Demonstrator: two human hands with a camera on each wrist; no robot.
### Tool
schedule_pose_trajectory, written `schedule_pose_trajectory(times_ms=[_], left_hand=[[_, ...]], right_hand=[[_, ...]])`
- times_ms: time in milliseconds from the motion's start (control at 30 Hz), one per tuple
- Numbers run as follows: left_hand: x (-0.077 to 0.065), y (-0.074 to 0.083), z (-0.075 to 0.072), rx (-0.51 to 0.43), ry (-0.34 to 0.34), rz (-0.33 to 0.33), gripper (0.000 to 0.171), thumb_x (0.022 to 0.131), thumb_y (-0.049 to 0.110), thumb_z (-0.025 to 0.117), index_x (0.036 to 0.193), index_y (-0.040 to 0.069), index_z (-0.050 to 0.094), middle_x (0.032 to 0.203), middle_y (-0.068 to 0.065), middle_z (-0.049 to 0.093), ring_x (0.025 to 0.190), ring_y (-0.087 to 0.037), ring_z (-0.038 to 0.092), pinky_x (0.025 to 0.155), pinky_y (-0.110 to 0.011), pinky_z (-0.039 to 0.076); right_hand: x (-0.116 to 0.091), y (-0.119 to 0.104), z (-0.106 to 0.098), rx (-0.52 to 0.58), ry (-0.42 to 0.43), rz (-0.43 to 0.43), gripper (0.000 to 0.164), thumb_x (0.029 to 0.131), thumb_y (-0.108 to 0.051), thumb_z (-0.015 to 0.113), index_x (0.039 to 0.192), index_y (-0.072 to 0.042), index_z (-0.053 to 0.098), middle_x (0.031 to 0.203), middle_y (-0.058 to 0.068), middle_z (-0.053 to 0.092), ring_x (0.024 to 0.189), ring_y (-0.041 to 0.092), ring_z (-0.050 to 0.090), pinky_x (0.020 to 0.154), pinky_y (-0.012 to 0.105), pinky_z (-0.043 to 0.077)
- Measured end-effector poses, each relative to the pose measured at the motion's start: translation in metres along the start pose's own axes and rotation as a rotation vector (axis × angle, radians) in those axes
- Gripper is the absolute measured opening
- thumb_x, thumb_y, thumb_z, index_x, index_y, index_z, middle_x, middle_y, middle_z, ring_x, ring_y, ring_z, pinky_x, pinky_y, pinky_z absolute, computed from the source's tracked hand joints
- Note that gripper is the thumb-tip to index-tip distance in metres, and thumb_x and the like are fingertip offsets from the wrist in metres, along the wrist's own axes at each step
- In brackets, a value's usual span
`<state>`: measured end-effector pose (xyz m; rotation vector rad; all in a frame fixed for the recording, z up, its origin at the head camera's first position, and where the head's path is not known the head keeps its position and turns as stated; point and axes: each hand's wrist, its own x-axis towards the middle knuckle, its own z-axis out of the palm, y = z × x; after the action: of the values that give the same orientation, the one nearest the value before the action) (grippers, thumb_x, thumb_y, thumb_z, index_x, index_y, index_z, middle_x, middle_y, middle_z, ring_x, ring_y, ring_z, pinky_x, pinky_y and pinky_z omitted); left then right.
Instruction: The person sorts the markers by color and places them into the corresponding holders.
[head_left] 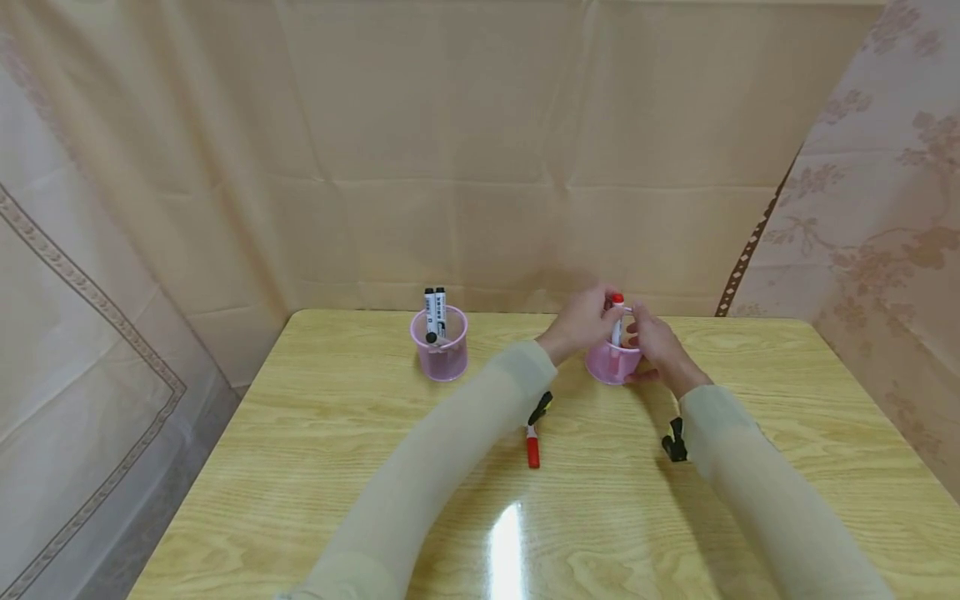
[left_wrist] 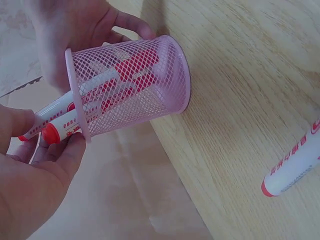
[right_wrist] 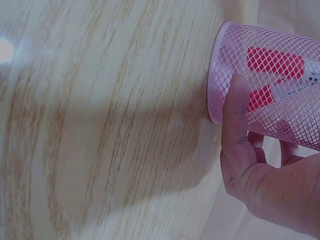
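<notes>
A pink mesh pen cup [head_left: 613, 367] stands upright near the table's back edge, with two white-and-red markers [left_wrist: 62, 125] leaning inside. My left hand [head_left: 583, 321] is at its rim, where the thumb and fingers pinch the upper marker ends; whether both are gripped is unclear. On the cup's right side, my right hand [right_wrist: 265, 175] holds the mesh wall, its thumb lying along the side near the base. Another white-and-red marker [head_left: 533, 452] lies on the table below my left forearm, partly hidden in the head view.
To the left stands a second pink mesh cup [head_left: 443, 364] holding several black-capped markers [head_left: 440, 307]. A wooden table [head_left: 300, 467] carries everything, with beige curtain cloth [head_left: 450, 167] behind it. Small black pieces [head_left: 676, 442] show beside both sleeves.
</notes>
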<state>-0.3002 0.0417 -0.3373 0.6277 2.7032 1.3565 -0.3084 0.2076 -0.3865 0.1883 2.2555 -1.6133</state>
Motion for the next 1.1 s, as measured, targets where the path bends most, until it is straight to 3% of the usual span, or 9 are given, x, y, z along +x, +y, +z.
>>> schedule_pose_trajectory(times_ms=[233,500,767,1100], left_hand=[[-0.0013,-0.0011,-0.0003,0.049,-0.004,0.041,0.028,0.106,0.014,0.056,0.131,0.002,0.055,0.115,-0.007,0.063,0.099,-0.012,0.059,0.083,-0.013,0.047],[-0.0034,0.0010,0.0006,0.118,0.016,-0.038,0.033,0.104,0.018,0.060,0.135,0.008,0.059,0.106,0.001,0.064,0.088,-0.009,0.058,0.073,-0.015,0.048],[-0.0035,-0.0023,0.0037,0.090,0.083,-0.099,0.025,0.102,0.018,0.062,0.124,0.007,0.064,0.109,-0.001,0.067,0.089,-0.011,0.058,0.071,-0.018,0.047],[-0.0006,-0.0013,0.0062,0.097,0.089,-0.135,0.026,0.104,0.020,0.060,0.126,0.007,0.063,0.109,-0.001,0.067,0.089,-0.011,0.059,0.071,-0.018,0.048]], right_hand=[[-0.0006,-0.0010,-0.0002,-0.009,0.005,-0.006,0.098,0.098,-0.073,0.011,0.153,0.007,0.026,0.153,0.035,0.027,0.130,0.047,0.038,0.079,0.052,0.060],[-0.0010,-0.0022,-0.0013,-0.001,-0.006,-0.003,0.092,0.102,-0.067,0.011,0.153,0.008,0.024,0.155,0.035,0.025,0.134,0.048,0.035,0.079,0.052,0.060],[-0.0011,-0.0018,-0.0016,0.008,-0.008,0.009,0.093,0.102,-0.067,0.011,0.154,0.009,0.022,0.156,0.036,0.023,0.133,0.049,0.036,0.079,0.051,0.060],[-0.0013,-0.0020,0.0000,0.010,-0.007,0.011,0.091,0.103,-0.066,0.011,0.154,0.009,0.022,0.156,0.036,0.023,0.134,0.049,0.035,0.080,0.052,0.060]])
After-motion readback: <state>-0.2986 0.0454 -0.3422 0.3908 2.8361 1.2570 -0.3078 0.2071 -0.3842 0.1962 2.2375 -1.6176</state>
